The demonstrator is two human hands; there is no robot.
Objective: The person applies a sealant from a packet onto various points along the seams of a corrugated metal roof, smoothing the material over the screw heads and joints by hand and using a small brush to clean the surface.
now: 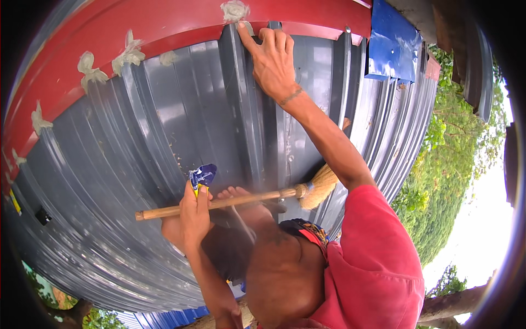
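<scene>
My left hand (194, 216) grips a small blue and yellow packet-like piece (203, 175) smeared with white paste, held upright between thumb and fingers. Its exact kind is unclear. My right hand (272, 60) reaches up to the red metal flashing (307, 13), with the index finger stretched out against it and the other fingers bent. The fingertip touches the grey sealant (235, 11) where a raised rib meets the flashing. Below spreads the dark grey corrugated roof sheet (197, 104). A broom (320, 186) lies across it, its handle passing close to my left hand.
More sealant lumps (129, 53) sit along the flashing to the left. A blue metal piece (392, 49) overlaps the flashing at the right. My bare foot (249, 211) rests on the sheet. Trees (444, 192) stand beyond the roof's right edge.
</scene>
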